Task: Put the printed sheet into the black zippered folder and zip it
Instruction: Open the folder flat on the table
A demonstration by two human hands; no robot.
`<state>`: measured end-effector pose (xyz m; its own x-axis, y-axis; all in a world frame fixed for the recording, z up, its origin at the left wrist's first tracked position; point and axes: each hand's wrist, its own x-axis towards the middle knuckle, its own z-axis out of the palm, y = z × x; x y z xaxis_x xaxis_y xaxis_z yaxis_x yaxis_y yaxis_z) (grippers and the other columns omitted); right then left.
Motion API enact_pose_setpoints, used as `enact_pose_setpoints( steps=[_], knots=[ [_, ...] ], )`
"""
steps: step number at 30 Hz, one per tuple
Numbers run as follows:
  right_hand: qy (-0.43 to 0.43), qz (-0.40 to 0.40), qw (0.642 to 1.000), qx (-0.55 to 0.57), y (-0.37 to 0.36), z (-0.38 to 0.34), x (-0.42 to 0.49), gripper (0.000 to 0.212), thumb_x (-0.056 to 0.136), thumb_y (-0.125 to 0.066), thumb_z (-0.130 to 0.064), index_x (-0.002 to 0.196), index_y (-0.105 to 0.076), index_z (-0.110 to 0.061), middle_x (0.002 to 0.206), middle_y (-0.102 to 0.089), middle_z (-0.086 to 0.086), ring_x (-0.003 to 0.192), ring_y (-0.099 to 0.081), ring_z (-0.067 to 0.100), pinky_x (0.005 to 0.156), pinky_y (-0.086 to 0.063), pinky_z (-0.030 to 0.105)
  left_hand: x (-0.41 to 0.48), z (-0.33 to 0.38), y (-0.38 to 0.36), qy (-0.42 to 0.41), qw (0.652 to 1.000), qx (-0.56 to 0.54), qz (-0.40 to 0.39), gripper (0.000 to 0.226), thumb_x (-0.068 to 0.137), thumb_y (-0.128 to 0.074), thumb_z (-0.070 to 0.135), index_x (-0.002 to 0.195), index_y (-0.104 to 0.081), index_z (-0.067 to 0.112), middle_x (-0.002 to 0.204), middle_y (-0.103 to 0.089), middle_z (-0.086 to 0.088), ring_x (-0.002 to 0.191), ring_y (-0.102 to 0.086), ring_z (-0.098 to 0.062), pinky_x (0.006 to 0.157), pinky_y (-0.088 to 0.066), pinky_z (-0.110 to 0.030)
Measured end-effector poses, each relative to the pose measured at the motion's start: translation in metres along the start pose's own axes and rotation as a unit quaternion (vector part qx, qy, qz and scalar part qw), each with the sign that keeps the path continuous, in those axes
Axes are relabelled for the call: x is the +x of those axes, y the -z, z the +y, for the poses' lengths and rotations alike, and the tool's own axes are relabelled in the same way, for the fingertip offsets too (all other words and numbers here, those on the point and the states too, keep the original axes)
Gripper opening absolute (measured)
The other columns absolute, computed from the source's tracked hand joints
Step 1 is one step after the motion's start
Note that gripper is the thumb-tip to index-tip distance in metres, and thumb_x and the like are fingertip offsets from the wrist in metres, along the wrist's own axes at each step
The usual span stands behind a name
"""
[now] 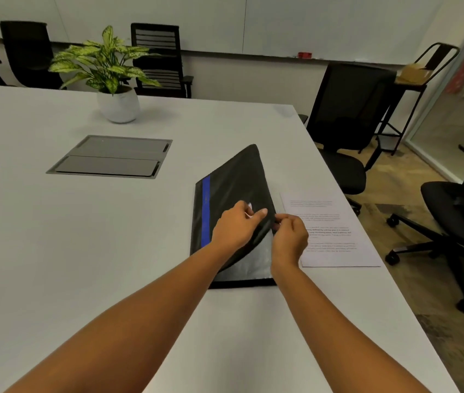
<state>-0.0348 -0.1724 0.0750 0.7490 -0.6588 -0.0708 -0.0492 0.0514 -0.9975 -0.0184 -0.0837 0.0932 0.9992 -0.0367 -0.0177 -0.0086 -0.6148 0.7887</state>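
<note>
The black zippered folder (233,180) with a blue stripe lies on the white table near its right edge. Its top flap is lifted along the right side, showing a silvery lining underneath. My left hand (235,226) pinches the raised flap edge. My right hand (289,236) pinches the same edge just to the right of it, fingertips almost touching the left hand's. The printed sheet (335,239) lies flat on the table immediately right of the folder, partly tucked under its right edge.
A potted plant (111,72) in a white pot stands at the back of the white table (83,251). A grey cable hatch (111,157) is set into the tabletop left of the folder. Black office chairs (344,123) stand off the table's right edge.
</note>
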Motion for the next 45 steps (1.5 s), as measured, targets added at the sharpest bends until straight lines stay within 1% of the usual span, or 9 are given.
enact_pose_setpoints(
  steps=[5,10,16,18,20,22,25,37,45],
  knots=[
    [0.03,-0.083,0.994,0.07,-0.023,-0.022,-0.031,0.036,0.09,-0.035,0.003,0.073,-0.056,-0.022,0.078,-0.061,-0.006,0.074,-0.059,0.002,0.062,-0.044,0.013,-0.006,0.0,0.029,-0.045,0.996,-0.002,0.08,0.035,0.086,-0.056,0.048,0.097,-0.055,0.015,0.09,-0.059,0.005,0.08,-0.054,-0.011,0.062,-0.04,-0.023],
    [0.048,-0.211,0.972,0.089,-0.043,-0.027,-0.056,0.027,0.094,-0.036,-0.001,0.089,-0.059,-0.015,0.09,-0.065,-0.003,0.08,-0.063,0.005,0.06,-0.05,0.013,-0.02,-0.021,0.062,-0.062,0.974,0.063,0.207,0.028,0.088,-0.054,0.042,0.102,-0.058,0.018,0.104,-0.064,0.003,0.09,-0.061,-0.018,0.069,-0.044,-0.029],
    [0.097,-0.31,0.944,-0.055,-0.055,-0.008,-0.069,0.018,0.092,-0.044,-0.003,0.098,-0.058,-0.013,0.099,-0.061,0.0,0.087,-0.06,0.013,0.073,-0.049,0.018,-0.037,-0.043,0.094,-0.116,0.928,0.106,0.338,0.027,0.089,-0.052,0.004,0.116,-0.051,0.009,0.12,-0.052,-0.01,0.104,-0.054,-0.027,0.076,-0.047,-0.037],
    [0.108,-0.327,0.927,-0.147,-0.05,0.009,-0.063,0.018,0.091,-0.047,-0.006,0.104,-0.059,-0.012,0.101,-0.06,0.001,0.08,-0.056,0.01,0.064,-0.045,0.012,-0.043,-0.057,0.103,-0.129,0.904,0.255,0.318,0.047,0.083,-0.053,-0.004,0.127,-0.047,0.012,0.14,-0.04,-0.011,0.128,-0.039,-0.031,0.098,-0.035,-0.046],
    [0.107,-0.34,0.906,-0.228,-0.041,0.028,-0.053,0.02,0.091,-0.048,-0.007,0.107,-0.059,-0.01,0.109,-0.061,0.005,0.082,-0.054,0.011,0.066,-0.043,0.018,-0.049,-0.074,0.107,-0.152,0.842,0.467,0.224,0.059,0.086,-0.052,0.003,0.14,-0.032,0.016,0.156,-0.015,-0.01,0.145,-0.005,-0.03,0.112,0.001,-0.055],
    [0.111,-0.338,0.886,-0.299,-0.03,0.043,-0.041,0.02,0.09,-0.049,-0.008,0.108,-0.06,-0.009,0.113,-0.062,0.008,0.085,-0.054,0.015,0.072,-0.043,0.023,-0.052,-0.088,0.103,-0.154,0.785,0.586,0.132,0.056,0.092,-0.044,0.014,0.144,-0.024,0.014,0.158,0.005,-0.01,0.14,0.024,-0.029,0.099,0.03,-0.06],
    [0.152,-0.347,0.828,-0.413,-0.01,0.062,-0.019,0.022,0.09,-0.05,-0.011,0.109,-0.06,-0.009,0.115,-0.061,0.011,0.095,-0.058,0.021,0.08,-0.045,0.026,-0.05,-0.097,0.094,-0.115,0.767,0.628,0.065,0.042,0.094,-0.043,0.024,0.135,-0.041,0.014,0.158,-0.003,-0.012,0.142,0.02,-0.033,0.091,0.034,-0.059],
    [0.21,-0.344,0.61,-0.683,0.057,0.092,0.051,0.029,0.091,-0.048,-0.032,0.112,-0.055,-0.014,0.116,-0.056,0.006,0.108,-0.054,0.023,0.091,-0.043,0.035,-0.036,-0.149,0.065,0.025,0.805,0.593,-0.023,0.052,0.094,-0.033,0.05,0.139,-0.036,0.023,0.158,-0.004,-0.011,0.142,0.011,-0.04,0.099,0.02,-0.067],
    [0.214,-0.392,0.616,-0.649,0.06,0.095,0.067,0.031,0.087,-0.058,-0.033,0.104,-0.057,-0.007,0.113,-0.054,0.009,0.101,-0.054,0.021,0.085,-0.045,0.029,-0.028,-0.174,0.032,0.176,0.909,0.337,-0.171,0.064,0.09,-0.04,0.056,0.146,-0.019,0.031,0.158,0.003,-0.001,0.145,0.009,-0.029,0.107,-0.005,-0.068]
  ],
)
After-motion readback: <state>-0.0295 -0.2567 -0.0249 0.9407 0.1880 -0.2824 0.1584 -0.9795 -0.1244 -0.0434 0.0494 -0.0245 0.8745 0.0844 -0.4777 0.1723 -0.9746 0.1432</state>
